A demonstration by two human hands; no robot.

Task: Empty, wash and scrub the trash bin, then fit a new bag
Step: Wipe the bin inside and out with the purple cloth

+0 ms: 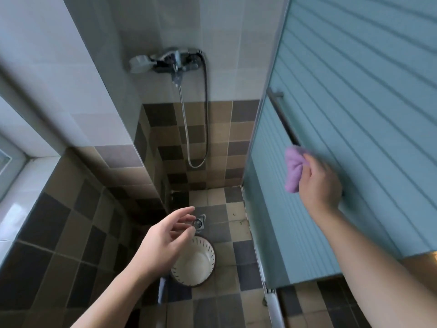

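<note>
— Where's the bin (194, 261) from where you're looking?

— On the shower floor (236, 214), straight below my left hand (165, 240). It's upright, mouth facing up at me, white inside with slots round the rim, and it looks empty. Its long axis runs vertical, so any reach into it goes straight down.

— And your hands?

— Left is relaxed, fingers loosely spread, holding nothing, hovering above the rim without touching. Right hand (319, 183) is up by the blue sliding door (354, 114), gripping a bunched purple cloth (293, 171) close to the door's bar handle (282, 117).

— Which hand is nearer?

— The left, clearly. The right sits well apart, higher and off to the side. I'd judge scrubbing means bringing the cloth down across to the bin.

— Any writing?

— None I can read; no brands or labels show.
</note>
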